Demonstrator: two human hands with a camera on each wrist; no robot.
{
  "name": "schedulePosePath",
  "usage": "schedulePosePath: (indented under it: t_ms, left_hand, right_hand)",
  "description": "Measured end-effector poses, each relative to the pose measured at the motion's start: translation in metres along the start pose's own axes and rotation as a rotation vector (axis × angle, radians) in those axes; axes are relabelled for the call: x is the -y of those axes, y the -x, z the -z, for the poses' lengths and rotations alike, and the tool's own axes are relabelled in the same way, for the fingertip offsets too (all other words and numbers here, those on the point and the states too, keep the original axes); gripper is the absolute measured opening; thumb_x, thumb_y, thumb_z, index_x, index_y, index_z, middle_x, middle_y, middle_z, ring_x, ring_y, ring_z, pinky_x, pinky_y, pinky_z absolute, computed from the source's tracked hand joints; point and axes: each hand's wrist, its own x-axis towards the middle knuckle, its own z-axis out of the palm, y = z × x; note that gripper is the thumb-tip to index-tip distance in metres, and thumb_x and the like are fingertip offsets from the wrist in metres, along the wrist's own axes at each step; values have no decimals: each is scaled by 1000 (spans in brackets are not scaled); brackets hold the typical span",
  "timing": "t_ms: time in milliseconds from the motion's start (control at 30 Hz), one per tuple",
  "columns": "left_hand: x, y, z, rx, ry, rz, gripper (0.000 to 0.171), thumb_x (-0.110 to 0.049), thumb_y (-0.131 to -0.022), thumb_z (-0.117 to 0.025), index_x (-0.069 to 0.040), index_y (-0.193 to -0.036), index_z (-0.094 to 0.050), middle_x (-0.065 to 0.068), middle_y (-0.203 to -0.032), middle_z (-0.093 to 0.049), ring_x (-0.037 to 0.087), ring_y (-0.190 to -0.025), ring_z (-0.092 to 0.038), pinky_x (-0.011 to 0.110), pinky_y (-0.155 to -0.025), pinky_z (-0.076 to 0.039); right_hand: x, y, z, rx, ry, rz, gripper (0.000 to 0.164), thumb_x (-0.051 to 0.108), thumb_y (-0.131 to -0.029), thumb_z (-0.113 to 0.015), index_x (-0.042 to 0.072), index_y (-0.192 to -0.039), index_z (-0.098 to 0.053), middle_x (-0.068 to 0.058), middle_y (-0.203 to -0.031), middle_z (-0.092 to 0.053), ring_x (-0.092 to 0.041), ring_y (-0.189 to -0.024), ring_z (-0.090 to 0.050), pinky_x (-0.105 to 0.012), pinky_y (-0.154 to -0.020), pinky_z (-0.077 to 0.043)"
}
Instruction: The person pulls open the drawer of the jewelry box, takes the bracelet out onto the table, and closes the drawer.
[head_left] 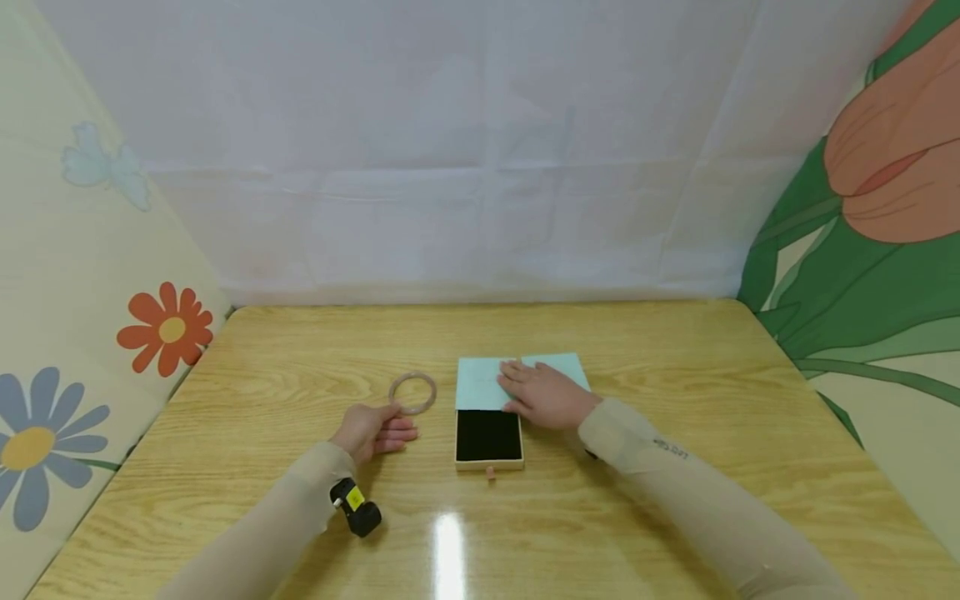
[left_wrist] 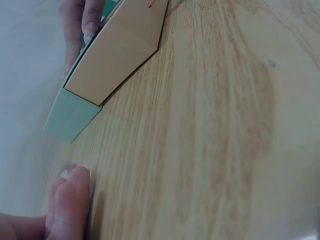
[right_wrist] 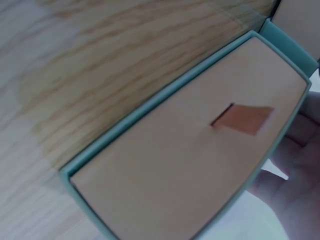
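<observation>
Pale mint-green rectangular box (head_left: 480, 383), head view: lies on the table at middle, its top in two panels side by side.
Peach card drawer (head_left: 468, 466): stands out of the box's left part toward the near side, showing a flat black lining (head_left: 489, 435) and a small pinkish pull tab (head_left: 491, 473) at its near wall.
Right hand (head_left: 549, 396): lies over the box's top, fingers slightly apart and fairly straight, touching it.
Translucent pinkish-beige ring (head_left: 434, 392): left of the box, its near edge at the left hand.
Left hand (head_left: 373, 429): pinches the ring between thumb and finger, the remaining fingers loosely stretched to the right.
Beige sleeves (head_left: 697, 483): cover both arms; a black device with a yellow patch (head_left: 356, 507) sits at the left wrist.
Yellow-brown wood-grain table (head_left: 675, 350): reaches a white cloth backdrop (head_left: 450, 167) on the far side, with flower-painted panels (head_left: 45, 267) left and right.
Left wrist view: left fingertips bunch together at the ring, which is mostly hidden; the drawer's peach side juts from the green box, and right fingers touch the box.
Right wrist view: a second peach drawer front (right_wrist: 160, 165) sits within the green frame, bearing an orange-brown tab (right_wrist: 245, 119); the right hand is dim and partly cut off.
</observation>
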Motion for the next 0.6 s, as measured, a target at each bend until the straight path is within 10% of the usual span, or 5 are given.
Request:
schedulePosePath:
  t_ms: [600]
  left_hand:
    - [4, 10, 5, 31, 6, 4, 26, -9, -104, -45, 15, -110, -54, 6, -68, -68, 16, -62, -69, 25, -57, -57]
  right_hand:
    - [-1, 0, -1, -3, 2, 6, 55, 32, -103, -48, -5, -144, -41, -22, -150, -35, -34, -139, -33, -55, -108, -34]
